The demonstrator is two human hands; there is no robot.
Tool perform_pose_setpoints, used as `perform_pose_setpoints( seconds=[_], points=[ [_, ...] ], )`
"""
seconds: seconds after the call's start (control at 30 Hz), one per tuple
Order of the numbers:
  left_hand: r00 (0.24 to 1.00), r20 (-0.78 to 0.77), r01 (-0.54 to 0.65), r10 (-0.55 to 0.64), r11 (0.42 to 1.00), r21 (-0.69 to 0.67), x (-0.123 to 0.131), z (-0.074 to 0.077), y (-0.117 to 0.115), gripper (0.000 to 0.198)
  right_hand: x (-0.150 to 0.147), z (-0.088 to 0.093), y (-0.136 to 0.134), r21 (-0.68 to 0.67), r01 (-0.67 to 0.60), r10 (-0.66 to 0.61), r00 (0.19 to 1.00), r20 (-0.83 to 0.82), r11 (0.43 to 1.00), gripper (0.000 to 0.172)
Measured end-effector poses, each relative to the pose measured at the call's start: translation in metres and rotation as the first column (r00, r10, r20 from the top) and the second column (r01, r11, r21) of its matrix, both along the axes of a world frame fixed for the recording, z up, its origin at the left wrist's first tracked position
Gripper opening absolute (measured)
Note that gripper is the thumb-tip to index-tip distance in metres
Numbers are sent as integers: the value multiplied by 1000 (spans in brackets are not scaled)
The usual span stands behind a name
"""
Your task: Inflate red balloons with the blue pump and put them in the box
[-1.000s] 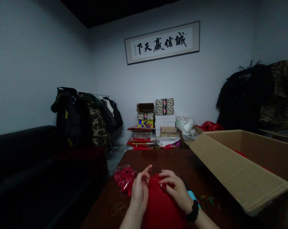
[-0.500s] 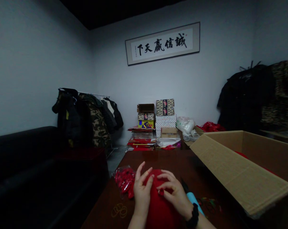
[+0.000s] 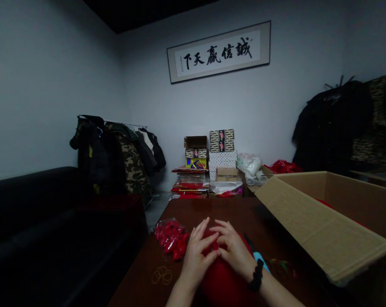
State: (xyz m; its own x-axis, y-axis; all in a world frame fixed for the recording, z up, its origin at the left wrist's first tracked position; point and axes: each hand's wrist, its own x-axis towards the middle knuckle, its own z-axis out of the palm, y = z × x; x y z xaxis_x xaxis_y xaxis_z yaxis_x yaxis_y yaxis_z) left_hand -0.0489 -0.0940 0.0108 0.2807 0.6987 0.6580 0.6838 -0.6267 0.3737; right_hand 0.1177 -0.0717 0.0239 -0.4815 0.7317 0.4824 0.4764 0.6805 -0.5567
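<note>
With our right hand (image 3: 233, 249) we pinch a small red piece (image 3: 215, 246) at the thumb and forefinger tips, just over a rounded red item (image 3: 223, 281). Our left hand (image 3: 196, 251) brings its thumb and forefinger, slightly parted, around the piece; whether they grip it, we cannot tell.

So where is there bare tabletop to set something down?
The widest bare patch is the brown table's far end, beyond the left hand and right hand, between the clear bag of red pieces and open cardboard box. It's crowded around the red dome by the hands, and rightward, at the blue-handled tool.
</note>
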Motion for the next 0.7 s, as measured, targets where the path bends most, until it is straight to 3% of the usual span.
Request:
perform_pose_setpoints(
  seconds=[0.13,0.33,0.5,0.6,0.7],
  points=[
    [1000,8,-21,21,1000,14,2,1,-1,27,2,0,-3,55,-12,9,999,43,998,9],
    [985,173,-36,29,999,37,4,6,-4,15,1,-1,-3,6,43,-42,991,-127,999,10],
    [962,274,-25,20,1000,15,6,7,-4,13,-6,1,-3,-67,12,-28,969,-244,998,4],
    [962,273,-7,3,1000,14,6,8,-5,13,-8,3,-4,-76,-38,17,966,-259,996,11],
    [965,260,2,-9,1000,27,5,10,-7,13,-5,3,-3,-168,-170,112,945,-308,971,24]
  ],
)
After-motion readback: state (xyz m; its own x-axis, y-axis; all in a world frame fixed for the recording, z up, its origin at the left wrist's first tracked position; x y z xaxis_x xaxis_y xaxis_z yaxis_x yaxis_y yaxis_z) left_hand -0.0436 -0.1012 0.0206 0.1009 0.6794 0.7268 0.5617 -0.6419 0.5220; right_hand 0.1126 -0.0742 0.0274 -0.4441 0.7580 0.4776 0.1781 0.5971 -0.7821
